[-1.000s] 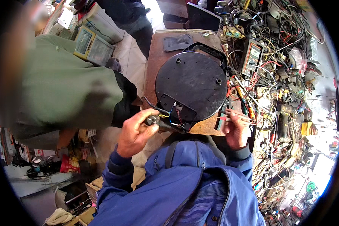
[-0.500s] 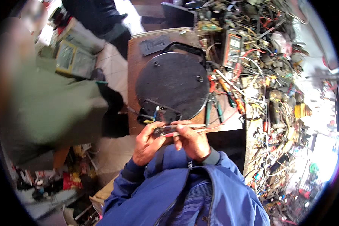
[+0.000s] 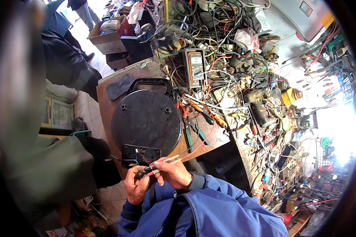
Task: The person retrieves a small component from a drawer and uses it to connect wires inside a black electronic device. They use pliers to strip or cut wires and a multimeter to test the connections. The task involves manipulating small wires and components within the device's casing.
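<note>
Close to my body, at the near table edge, my left hand [image 3: 135, 188] pinches a small dark component [image 3: 141, 174]; its exact kind cannot be made out. My right hand [image 3: 174, 174] grips multimeter probes [image 3: 171, 159], a red one among them, and they meet the component between both hands. Thin leads trail from the probes toward the multimeter [image 3: 194, 70], which has a lit display. Just beyond my hands lies a round black appliance base [image 3: 146, 116] with a handle. Loose wires [image 3: 137, 157] show in a rectangular recess on its near side.
Green-handled pliers [image 3: 188, 136] and screwdrivers [image 3: 219, 120] lie right of the base. A dense heap of cables and parts [image 3: 261, 91] covers the right side. A flat dark plate [image 3: 120, 86] rests at the table's far left. One person's green garment [image 3: 47, 177] is close on my left.
My view has swung to the right, so the table and base appear farther left and the multimeter shows more fully. Both hands still hold the component and probes together.
</note>
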A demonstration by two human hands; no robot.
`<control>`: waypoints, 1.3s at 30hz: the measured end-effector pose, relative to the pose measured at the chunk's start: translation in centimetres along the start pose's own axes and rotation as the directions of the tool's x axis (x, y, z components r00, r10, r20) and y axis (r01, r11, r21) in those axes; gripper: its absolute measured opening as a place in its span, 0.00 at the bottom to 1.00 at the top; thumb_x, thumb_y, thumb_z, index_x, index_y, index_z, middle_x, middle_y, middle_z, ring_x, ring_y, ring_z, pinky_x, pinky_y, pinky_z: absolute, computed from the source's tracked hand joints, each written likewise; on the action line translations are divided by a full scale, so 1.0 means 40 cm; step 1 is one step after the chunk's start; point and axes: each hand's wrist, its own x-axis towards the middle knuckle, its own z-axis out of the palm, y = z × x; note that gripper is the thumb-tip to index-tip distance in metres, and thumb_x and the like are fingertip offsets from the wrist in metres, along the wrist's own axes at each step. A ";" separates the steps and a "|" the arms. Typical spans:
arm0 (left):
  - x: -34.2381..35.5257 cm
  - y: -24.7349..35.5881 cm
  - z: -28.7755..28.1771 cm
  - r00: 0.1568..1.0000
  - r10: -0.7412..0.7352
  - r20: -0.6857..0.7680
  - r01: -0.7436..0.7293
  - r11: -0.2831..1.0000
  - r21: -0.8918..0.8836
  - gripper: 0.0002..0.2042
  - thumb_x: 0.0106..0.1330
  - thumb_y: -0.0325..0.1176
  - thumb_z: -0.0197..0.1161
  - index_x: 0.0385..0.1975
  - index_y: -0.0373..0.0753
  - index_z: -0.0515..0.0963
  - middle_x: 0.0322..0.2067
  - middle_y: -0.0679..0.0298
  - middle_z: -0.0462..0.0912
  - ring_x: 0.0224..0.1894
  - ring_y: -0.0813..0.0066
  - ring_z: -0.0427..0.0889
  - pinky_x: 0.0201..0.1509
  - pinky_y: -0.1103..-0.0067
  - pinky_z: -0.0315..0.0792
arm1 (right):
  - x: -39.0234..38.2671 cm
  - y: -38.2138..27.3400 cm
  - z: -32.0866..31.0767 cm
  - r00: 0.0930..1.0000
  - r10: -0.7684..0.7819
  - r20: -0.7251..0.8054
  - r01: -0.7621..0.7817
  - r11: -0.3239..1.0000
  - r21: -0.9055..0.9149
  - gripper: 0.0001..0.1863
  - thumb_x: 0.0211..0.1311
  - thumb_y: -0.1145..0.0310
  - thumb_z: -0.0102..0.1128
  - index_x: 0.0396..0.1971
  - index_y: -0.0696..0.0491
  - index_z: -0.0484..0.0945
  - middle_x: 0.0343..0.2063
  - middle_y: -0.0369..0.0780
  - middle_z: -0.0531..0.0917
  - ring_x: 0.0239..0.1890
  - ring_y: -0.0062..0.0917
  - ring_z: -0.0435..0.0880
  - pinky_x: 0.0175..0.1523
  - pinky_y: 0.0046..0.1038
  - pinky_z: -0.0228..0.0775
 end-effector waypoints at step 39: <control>0.028 -0.118 -0.211 0.962 -0.228 -0.153 0.179 0.943 -0.281 0.13 0.76 0.33 0.55 0.54 0.34 0.71 0.41 0.52 0.84 0.37 0.67 0.84 0.40 0.71 0.79 | -0.029 0.216 -0.182 0.909 -0.270 -0.318 0.019 0.788 -0.615 0.12 0.62 0.71 0.73 0.41 0.61 0.81 0.29 0.38 0.86 0.33 0.21 0.85 0.40 0.27 0.79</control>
